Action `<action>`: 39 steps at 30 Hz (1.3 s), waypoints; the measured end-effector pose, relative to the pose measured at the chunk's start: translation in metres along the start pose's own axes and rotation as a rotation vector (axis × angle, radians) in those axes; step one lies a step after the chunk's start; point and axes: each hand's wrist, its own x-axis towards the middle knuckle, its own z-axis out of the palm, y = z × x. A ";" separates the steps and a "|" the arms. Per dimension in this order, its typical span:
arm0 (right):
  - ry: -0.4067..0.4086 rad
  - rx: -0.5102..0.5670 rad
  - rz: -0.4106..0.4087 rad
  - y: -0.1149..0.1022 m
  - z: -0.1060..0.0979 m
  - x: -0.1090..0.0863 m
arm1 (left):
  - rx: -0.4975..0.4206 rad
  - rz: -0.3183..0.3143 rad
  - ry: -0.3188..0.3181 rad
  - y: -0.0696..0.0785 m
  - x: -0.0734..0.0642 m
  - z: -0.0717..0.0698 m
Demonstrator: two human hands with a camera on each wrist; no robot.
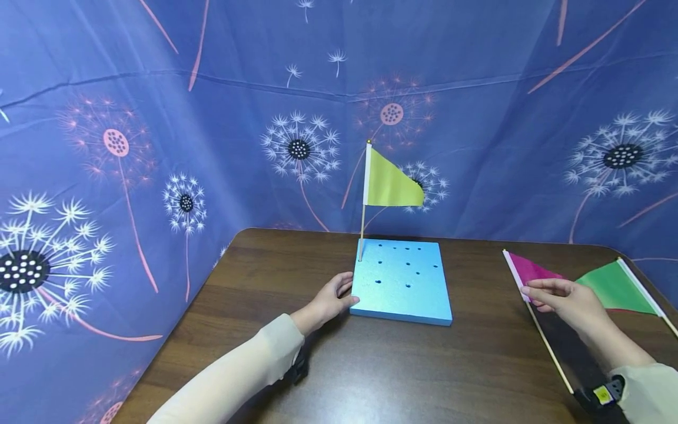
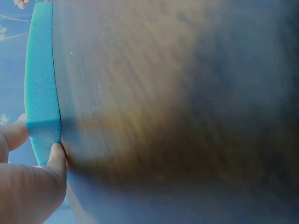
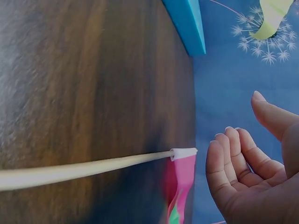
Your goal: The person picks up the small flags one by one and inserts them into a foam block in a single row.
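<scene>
At the front left corner of a blue foam board (image 1: 399,300), my left hand (image 1: 331,297) grips the side with thumb and fingers; the left wrist view shows digits against the blue board (image 2: 41,60). A yellow flag (image 1: 392,179) stands upright in a hole near the board's left edge. My right hand (image 1: 567,297) hovers by the white sleeve of a pink flag (image 1: 529,268), overlapping it in the head view. From the right wrist, that hand (image 3: 252,163) shows thumb and bent fingers apart, nothing between them, beside the pink flag (image 3: 182,175).
A green flag (image 1: 617,287) lies at the right, partly behind my right hand, its stick running out of frame. Several more holes dot the board's top. A blue dandelion-print cloth (image 1: 238,147) hangs behind and left of the brown wooden table (image 1: 265,259).
</scene>
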 end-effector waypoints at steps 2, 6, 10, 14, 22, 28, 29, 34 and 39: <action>0.004 -0.010 -0.008 0.003 0.000 -0.002 | 0.002 -0.009 -0.004 0.001 0.000 0.001; 0.018 -0.065 0.011 0.007 -0.002 -0.004 | 0.009 -0.017 -0.005 0.002 -0.001 0.001; 0.004 -0.193 0.054 0.010 -0.003 -0.008 | 0.018 -0.025 -0.006 0.003 -0.001 0.000; -0.016 -0.279 0.117 0.011 -0.004 -0.011 | 0.029 -0.024 -0.007 0.003 -0.001 0.000; 0.017 -0.341 0.225 0.017 -0.003 -0.016 | 0.011 -0.043 -0.006 0.000 0.000 0.001; -0.046 -0.349 0.307 0.019 -0.004 -0.015 | 0.002 -0.035 -0.010 0.000 0.002 0.000; -0.051 -0.366 0.310 0.019 -0.004 -0.015 | 0.002 -0.032 -0.011 0.000 0.002 -0.001; -0.065 -0.410 0.295 0.021 -0.003 -0.013 | 0.001 -0.032 -0.012 0.001 0.002 -0.001; -0.068 -0.338 0.304 0.026 -0.002 -0.011 | 0.013 -0.051 -0.014 0.001 0.000 -0.001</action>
